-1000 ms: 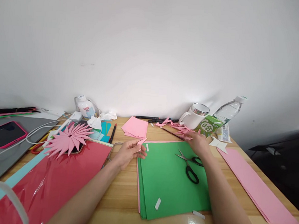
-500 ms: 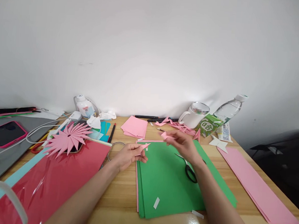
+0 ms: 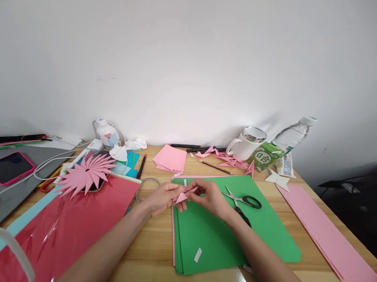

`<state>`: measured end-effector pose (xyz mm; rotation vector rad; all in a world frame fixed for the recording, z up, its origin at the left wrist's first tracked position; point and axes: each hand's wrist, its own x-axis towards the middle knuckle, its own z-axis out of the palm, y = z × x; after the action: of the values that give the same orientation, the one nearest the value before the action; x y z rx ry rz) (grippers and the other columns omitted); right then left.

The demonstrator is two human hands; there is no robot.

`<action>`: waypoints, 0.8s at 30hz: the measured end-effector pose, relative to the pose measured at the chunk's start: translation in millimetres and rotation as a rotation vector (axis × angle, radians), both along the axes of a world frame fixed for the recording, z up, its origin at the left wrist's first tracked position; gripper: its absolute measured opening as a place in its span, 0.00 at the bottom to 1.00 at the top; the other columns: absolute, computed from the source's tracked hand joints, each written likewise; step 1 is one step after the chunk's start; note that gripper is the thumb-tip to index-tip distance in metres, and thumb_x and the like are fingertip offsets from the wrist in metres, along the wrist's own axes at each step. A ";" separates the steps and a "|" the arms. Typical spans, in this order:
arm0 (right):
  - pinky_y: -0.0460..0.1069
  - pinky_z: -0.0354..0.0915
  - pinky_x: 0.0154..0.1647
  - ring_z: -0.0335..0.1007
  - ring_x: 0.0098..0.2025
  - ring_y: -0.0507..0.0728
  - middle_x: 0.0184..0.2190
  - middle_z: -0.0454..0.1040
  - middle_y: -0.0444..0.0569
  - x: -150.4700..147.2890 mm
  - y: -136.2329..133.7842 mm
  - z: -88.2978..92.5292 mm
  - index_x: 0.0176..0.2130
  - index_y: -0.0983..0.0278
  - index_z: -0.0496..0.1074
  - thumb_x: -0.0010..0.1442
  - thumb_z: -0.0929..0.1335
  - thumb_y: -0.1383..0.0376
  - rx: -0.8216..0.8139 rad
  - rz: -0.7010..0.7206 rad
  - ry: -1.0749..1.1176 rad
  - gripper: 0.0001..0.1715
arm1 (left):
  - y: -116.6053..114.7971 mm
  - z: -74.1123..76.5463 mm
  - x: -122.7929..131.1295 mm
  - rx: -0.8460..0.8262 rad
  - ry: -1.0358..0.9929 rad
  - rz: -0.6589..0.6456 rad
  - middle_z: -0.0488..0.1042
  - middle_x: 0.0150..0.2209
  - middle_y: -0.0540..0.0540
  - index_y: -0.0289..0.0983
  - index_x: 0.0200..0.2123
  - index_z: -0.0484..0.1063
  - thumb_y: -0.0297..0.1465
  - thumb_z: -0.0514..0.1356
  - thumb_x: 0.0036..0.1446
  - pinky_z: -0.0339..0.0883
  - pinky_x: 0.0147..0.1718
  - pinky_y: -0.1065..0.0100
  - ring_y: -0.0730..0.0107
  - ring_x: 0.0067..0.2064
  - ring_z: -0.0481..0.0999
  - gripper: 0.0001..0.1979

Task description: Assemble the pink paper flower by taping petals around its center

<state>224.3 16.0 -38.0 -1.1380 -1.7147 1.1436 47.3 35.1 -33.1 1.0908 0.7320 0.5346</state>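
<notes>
Over the left edge of a green paper stack (image 3: 214, 240), my left hand (image 3: 166, 198) is closed on a small folded pink paper piece (image 3: 181, 197). My right hand (image 3: 208, 196) meets it from the right, its fingers pinched on a pink folded piece (image 3: 192, 189) that touches the first. Where the two pieces join is partly hidden by fingers. Black-handled scissors (image 3: 240, 200) lie partly open on the green paper, beside my right wrist. A pile of folded pink pieces (image 3: 233, 161) sits behind, near the wall.
Pink squares (image 3: 171, 158), a pencil (image 3: 215, 167), a white mug (image 3: 246, 144), a green box (image 3: 266, 156) and a bottle (image 3: 292, 136) stand or lie behind. A pink pinwheel shape (image 3: 87, 173) rests left by a red sheet (image 3: 74, 227); pink strips (image 3: 329, 234) lie right.
My right hand has moved left and down, bringing its pink piece against the one in my left hand. The pencil and scissors are now more fully visible.
</notes>
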 end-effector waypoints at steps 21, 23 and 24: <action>0.44 0.61 0.22 0.63 0.20 0.47 0.22 0.72 0.43 9.2 7.0 -5.8 0.28 0.64 0.74 0.43 0.75 0.63 -0.045 -0.056 0.395 0.10 | 0.2 2.5 -0.8 -0.103 -0.083 -0.041 0.73 0.32 0.41 0.30 0.36 0.73 0.39 0.61 0.51 0.60 0.25 0.72 0.74 0.26 0.70 0.16; 0.43 0.59 0.21 0.61 0.20 0.47 0.21 0.71 0.42 8.5 6.2 -6.6 0.26 0.65 0.74 0.43 0.75 0.64 -0.011 -0.082 0.403 0.09 | -0.6 3.5 1.4 -0.048 -0.049 0.021 0.74 0.32 0.41 0.30 0.36 0.73 0.39 0.62 0.50 0.61 0.25 0.71 0.73 0.26 0.71 0.17; 0.43 0.58 0.20 0.60 0.20 0.47 0.20 0.70 0.42 7.5 5.9 -7.5 0.24 0.65 0.73 0.43 0.75 0.63 -0.010 -0.098 0.405 0.09 | -1.1 3.8 2.4 -0.014 -0.036 0.048 0.74 0.32 0.41 0.30 0.36 0.74 0.39 0.62 0.50 0.61 0.26 0.70 0.73 0.27 0.71 0.17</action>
<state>231.7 21.8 -45.5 -0.9104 -1.3299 1.2248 49.6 34.1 -29.3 1.0500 0.7308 0.5879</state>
